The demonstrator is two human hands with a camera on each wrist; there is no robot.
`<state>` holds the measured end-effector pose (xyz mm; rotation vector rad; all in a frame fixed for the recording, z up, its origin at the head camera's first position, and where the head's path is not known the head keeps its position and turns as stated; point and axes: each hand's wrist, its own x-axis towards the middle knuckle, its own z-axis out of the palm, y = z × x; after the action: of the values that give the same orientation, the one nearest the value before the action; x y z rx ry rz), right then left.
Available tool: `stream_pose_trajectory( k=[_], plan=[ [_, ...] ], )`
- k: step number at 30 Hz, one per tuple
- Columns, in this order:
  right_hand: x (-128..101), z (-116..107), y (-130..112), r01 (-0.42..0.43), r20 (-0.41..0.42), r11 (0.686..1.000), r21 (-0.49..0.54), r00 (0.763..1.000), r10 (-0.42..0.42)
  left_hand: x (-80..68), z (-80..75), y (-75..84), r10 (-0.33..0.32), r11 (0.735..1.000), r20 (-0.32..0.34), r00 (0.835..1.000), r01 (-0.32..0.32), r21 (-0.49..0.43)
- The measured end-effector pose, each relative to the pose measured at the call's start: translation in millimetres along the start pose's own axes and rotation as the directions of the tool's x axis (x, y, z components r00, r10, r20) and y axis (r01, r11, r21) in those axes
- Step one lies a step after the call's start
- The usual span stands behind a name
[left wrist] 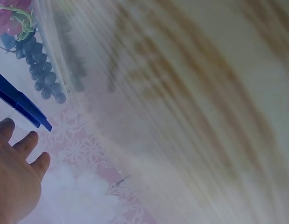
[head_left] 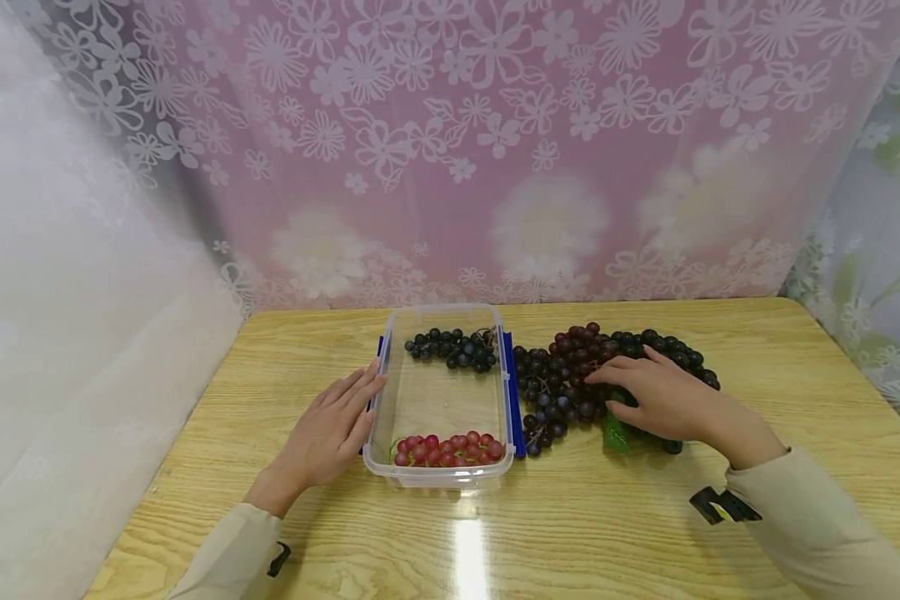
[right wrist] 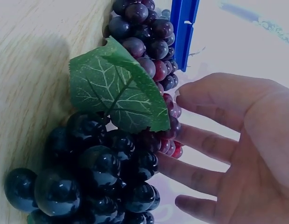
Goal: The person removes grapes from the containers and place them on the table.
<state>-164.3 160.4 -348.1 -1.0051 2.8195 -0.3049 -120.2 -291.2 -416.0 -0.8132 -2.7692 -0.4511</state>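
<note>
A clear plastic box point(head_left: 441, 480) with blue side clips point(head_left: 512, 392) stands on the wooden table. Inside it, a small dark grape bunch point(head_left: 453, 348) lies at the far end and a red grape bunch point(head_left: 450, 450) at the near end. My left hand point(head_left: 337, 425) rests flat against the box's left side, fingers straight point(left wrist: 27, 144). To the right of the box lies a pile of dark grape bunches point(head_left: 566, 375) with a green leaf point(right wrist: 118, 91). Over this pile is my right hand point(head_left: 656, 396), its spread, nearly straight fingers point(right wrist: 200, 140) against the grapes point(right wrist: 107, 172); nothing is gripped.
The table point(head_left: 570, 533) is pale wood, with a glare patch near its front edge. A pink floral curtain point(head_left: 495, 150) hangs behind it, and white fabric point(head_left: 60, 333) closes off the left side. Bare table surface lies in front of the box and at the far right.
</note>
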Motion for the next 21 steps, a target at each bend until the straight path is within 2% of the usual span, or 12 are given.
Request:
stream_pose_trajectory(
  k=[10,18,21],
  plan=[
    [-4.6,-4.8,-2.6,0.025,-0.099,0.997,-0.068,0.995,-0.032,0.1,-2.7,1.6,-0.006,1.000,0.015,1.000,0.006,0.008],
    [-4.3,-8.6,-3.8,0.014,-0.210,0.987,-0.162,0.977,-0.049,1.4,-4.3,2.4,-0.010,1.000,0.015,1.000,0.009,0.025],
    [-4.4,-9.4,-5.5,-0.010,-0.218,0.983,-0.183,0.975,-0.031,3.0,-5.8,3.1,0.003,0.999,0.002,1.000,-0.003,0.038]
  ],
)
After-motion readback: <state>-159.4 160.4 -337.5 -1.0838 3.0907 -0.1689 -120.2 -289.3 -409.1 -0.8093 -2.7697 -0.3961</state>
